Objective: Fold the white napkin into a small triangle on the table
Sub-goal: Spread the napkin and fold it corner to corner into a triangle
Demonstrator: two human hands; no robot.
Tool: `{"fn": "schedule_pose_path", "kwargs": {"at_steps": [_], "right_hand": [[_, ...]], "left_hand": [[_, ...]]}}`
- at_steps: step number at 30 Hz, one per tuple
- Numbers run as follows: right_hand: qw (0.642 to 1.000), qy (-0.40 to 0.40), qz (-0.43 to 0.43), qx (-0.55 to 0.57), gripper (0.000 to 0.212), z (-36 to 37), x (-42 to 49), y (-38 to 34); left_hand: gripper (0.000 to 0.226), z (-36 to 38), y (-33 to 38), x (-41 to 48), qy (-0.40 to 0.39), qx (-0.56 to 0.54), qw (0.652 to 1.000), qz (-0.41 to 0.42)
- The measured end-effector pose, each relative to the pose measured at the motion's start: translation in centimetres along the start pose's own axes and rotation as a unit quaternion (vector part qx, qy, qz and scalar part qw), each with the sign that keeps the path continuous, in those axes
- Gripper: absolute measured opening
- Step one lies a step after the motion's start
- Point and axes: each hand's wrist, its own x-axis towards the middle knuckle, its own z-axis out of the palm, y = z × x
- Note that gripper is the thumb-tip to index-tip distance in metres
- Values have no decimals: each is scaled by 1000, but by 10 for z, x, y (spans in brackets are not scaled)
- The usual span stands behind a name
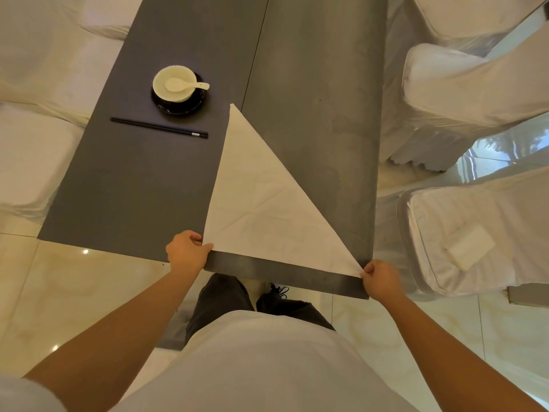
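I see the white cloth napkin (261, 209) lying flat as a large triangle on the dark grey table (142, 179), its two near corners pinched between the fingers of my left hand (185, 252) and right hand (380, 278), its far tip pointing well away from them. It looks light, soft and limp, so I judge it will sag unless taken at corners and creased along the folded edge.

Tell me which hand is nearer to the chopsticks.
Left. The left hand pinches the near left corner of the napkin, on the same side as the chopsticks; the right hand pinches its near right corner, farther across the table.
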Motion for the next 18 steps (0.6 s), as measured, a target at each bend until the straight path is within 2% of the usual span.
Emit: {"fn": "schedule_pose_path", "kwargs": {"at_steps": [6, 10, 14, 18], "right_hand": [[999, -30, 3, -23, 17, -4, 2, -2], [999, -37, -9, 9, 13, -10, 4, 4], [994, -76, -9, 80, 12, -20, 1, 13], [992, -104, -43, 58, 10, -26, -2, 12]], "left_hand": [[18, 5, 5, 4, -4, 8, 1000, -24], [17, 3, 6, 6, -27, -2, 999, -28], [13, 0, 8, 6, -40, 7, 999, -22], [13, -5, 7, 10, -62, 17, 998, -22]]}}
